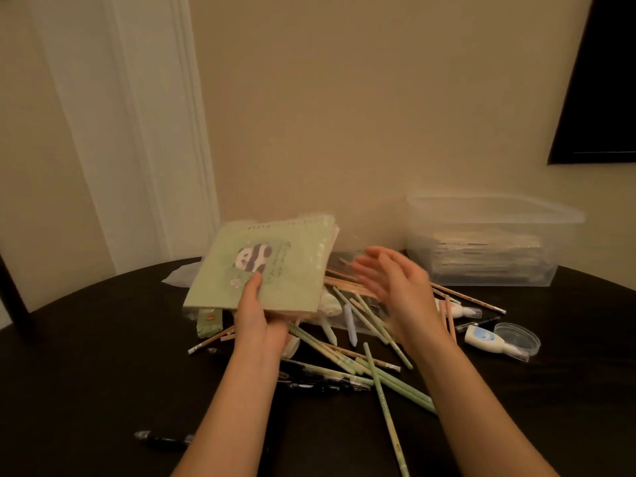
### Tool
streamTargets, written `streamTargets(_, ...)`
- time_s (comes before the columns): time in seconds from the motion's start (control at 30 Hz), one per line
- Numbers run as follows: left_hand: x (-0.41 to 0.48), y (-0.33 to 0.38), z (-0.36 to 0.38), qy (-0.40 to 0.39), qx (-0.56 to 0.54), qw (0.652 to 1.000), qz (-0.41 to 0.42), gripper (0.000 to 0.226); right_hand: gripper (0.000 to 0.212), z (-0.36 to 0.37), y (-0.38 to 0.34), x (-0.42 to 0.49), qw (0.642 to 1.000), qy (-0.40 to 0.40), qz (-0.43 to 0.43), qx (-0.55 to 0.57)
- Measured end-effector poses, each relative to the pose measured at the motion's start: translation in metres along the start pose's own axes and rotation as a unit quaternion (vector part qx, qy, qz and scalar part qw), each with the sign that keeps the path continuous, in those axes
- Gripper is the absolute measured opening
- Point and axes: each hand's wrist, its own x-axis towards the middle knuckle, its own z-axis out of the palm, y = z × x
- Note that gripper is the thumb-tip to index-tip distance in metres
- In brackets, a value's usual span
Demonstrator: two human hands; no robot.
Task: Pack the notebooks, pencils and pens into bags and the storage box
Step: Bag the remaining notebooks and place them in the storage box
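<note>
Beige wall (378, 98) behind dark table (86, 356); of the hands, left hand (258, 318) grips notebooks (282, 280), right hand (399, 290) spread open.

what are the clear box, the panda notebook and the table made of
Clear rectangular storage box: translucent, slightly frosted plastic; stacked contents show through its wall.
Green spiral-bound panda notebook: matte card cover, seemingly in a glossy clear sleeve, judging by glints along its right edge.
Dark round table: probably dark-stained wood, smooth low sheen; no grain visible.
</note>
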Motion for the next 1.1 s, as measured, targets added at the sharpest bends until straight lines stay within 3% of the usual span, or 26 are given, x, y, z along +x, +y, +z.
streamTargets(0.07, 0.000, 0.005, -0.002, 0.018, -0.035, 0.999, 0.002, 0.028, 0.022, 0.001, 0.002, -0.002, 0.990, 0.077, -0.095, -0.066)
streamTargets(0.13, 0.000, 0.008, -0.003, 0.020, -0.061, 0.998, 0.005, 0.025, 0.025, 0.003, 0.004, -0.004, 0.985, 0.100, -0.126, -0.059)
streamTargets(0.33, -0.003, 0.007, -0.002, 0.010, -0.097, 0.995, 0.002, 0.014, 0.091, 0.014, 0.028, -0.010, 0.996, -0.046, 0.007, -0.074)
streamTargets(0.43, 0.000, 0.006, -0.002, -0.003, -0.111, 0.994, 0.006, 0.023, 0.114, 0.022, 0.036, -0.012, 0.998, -0.042, 0.035, 0.027)
streamTargets(0.5, 0.004, 0.005, -0.004, -0.015, -0.110, 0.994, 0.010, 0.029, 0.117, 0.028, 0.043, -0.012, 0.994, -0.043, 0.059, 0.078)
streamTargets(0.6, 0.008, 0.001, -0.005, -0.027, -0.082, 0.996, 0.003, 0.036, 0.101, 0.041, 0.051, -0.014, 0.990, -0.124, 0.064, -0.010)
streamTargets(0.67, 0.008, -0.003, -0.006, -0.032, -0.070, 0.997, -0.004, 0.038, 0.085, 0.051, 0.052, -0.011, 0.989, -0.133, 0.038, -0.057)
streamTargets(0.73, 0.005, -0.009, -0.004, -0.045, -0.064, 0.997, -0.014, 0.037, 0.073, 0.058, 0.048, -0.005, 0.996, -0.088, 0.026, -0.017)
streamTargets(0.87, -0.002, -0.017, 0.001, -0.067, -0.036, 0.997, -0.024, 0.034, 0.027, 0.063, 0.041, -0.003, 0.999, -0.009, -0.001, 0.049)
streamTargets(0.97, -0.008, -0.017, 0.005, -0.081, -0.005, 0.996, -0.035, 0.027, 0.018, 0.062, 0.037, -0.001, 0.998, 0.028, 0.012, 0.056)
streamTargets(1.1, -0.013, -0.019, 0.005, -0.121, 0.093, 0.986, -0.067, 0.042, 0.012, 0.053, 0.015, 0.009, 0.996, 0.042, 0.028, 0.069)
